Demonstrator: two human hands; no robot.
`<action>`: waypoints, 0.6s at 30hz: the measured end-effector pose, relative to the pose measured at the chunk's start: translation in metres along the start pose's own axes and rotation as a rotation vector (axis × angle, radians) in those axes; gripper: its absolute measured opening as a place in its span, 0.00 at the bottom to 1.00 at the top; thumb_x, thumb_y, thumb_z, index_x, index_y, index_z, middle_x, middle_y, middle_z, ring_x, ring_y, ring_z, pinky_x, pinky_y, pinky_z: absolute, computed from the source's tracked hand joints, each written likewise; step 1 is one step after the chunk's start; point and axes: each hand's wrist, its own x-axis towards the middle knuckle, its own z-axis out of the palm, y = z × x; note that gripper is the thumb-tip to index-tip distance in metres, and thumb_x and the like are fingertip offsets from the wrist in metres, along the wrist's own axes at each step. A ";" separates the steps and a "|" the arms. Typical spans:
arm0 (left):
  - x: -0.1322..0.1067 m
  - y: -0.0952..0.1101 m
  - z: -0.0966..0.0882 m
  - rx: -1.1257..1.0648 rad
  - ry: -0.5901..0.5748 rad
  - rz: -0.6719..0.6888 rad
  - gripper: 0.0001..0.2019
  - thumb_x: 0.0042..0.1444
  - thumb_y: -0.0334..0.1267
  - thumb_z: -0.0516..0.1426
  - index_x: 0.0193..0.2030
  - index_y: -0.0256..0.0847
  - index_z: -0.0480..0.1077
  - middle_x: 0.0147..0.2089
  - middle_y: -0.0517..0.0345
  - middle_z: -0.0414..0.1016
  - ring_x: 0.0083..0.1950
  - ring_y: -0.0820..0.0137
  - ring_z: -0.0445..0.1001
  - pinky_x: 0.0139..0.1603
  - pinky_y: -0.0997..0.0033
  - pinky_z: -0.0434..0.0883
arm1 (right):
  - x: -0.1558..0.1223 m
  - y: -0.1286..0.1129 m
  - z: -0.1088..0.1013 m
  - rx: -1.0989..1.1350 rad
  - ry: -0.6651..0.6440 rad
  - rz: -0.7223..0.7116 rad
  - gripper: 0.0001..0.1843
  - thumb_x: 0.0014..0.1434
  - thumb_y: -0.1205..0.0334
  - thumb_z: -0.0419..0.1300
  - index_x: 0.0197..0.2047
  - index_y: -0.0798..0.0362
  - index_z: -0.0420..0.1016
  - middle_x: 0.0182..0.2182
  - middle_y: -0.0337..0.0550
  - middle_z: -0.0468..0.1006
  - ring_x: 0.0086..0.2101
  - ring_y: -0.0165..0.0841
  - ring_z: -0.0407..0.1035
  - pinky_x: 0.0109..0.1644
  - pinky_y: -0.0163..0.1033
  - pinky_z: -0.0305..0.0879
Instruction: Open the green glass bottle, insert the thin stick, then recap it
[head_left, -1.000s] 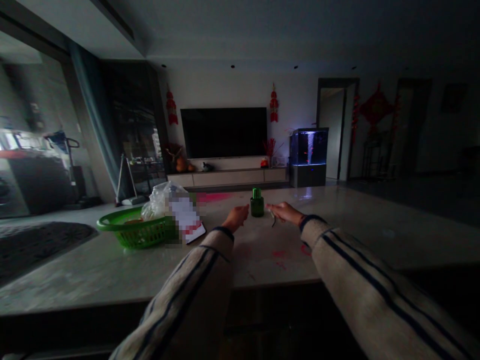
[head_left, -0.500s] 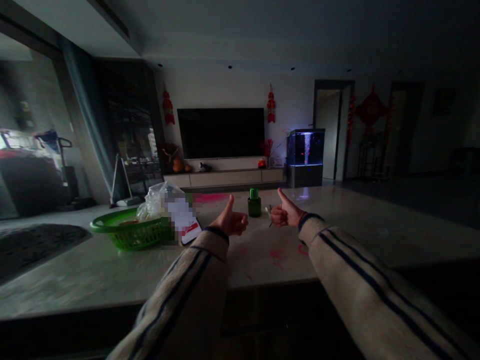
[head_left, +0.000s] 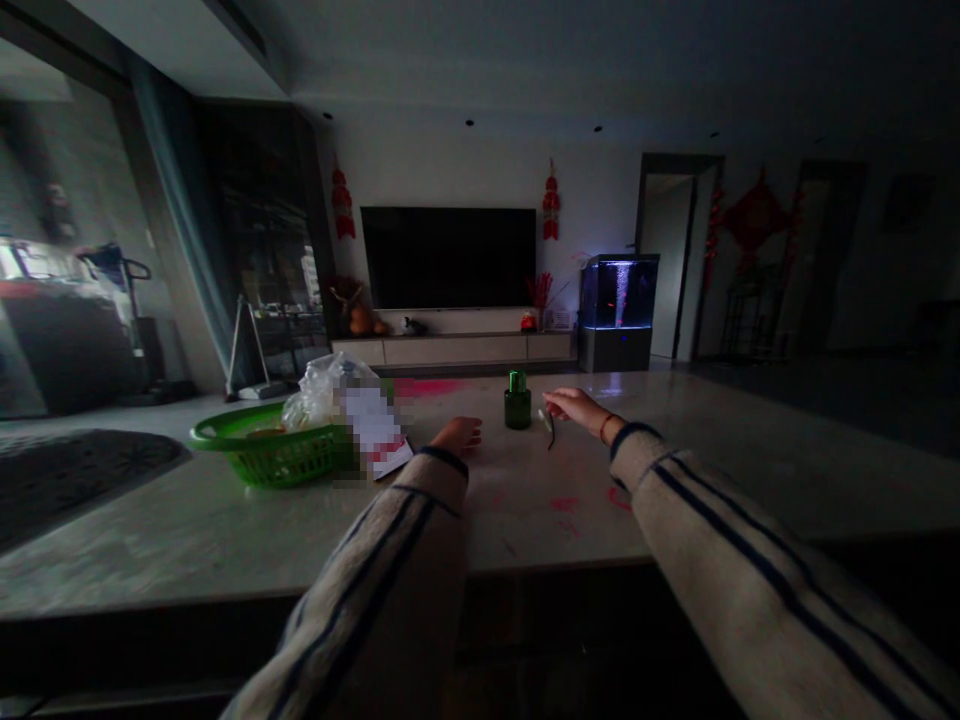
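Observation:
My left hand (head_left: 456, 436) is low over the table, left of a green glass bottle (head_left: 517, 404). Its fingers are loosely bent and apart, with nothing seen in them. To the bottle's right, my right hand (head_left: 579, 406) reaches in with its fingers stretched forward and angled down. Just below those fingertips lies a thin, slightly curved item (head_left: 548, 426), pale at one end and dark at the other; I cannot make out its kind. The bottle stands upright with a shiny green cap, and neither hand touches it.
On the left of the pale table (head_left: 720, 470) is a green plastic basket (head_left: 281, 465) with a clear plastic bag (head_left: 330, 385). A phone (head_left: 382, 435), partly blurred, leans beside it. Pink-red marks (head_left: 564, 504) stain the near tabletop. A lit aquarium (head_left: 619, 295) stands beyond.
Both hands had thumbs raised over curled fingers; now the thumbs are down and the fingers have opened out. My right hand has come over the thin item. The view has shifted slightly.

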 end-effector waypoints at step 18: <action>-0.004 -0.001 0.005 -0.011 -0.190 -0.020 0.07 0.50 0.36 0.53 0.31 0.35 0.70 0.33 0.53 0.73 0.32 0.72 0.69 0.31 0.75 0.63 | 0.076 -0.020 0.038 -0.293 0.220 -0.036 0.32 0.47 0.53 0.60 0.51 0.63 0.62 0.50 0.58 0.67 0.50 0.38 0.63 0.50 0.38 0.58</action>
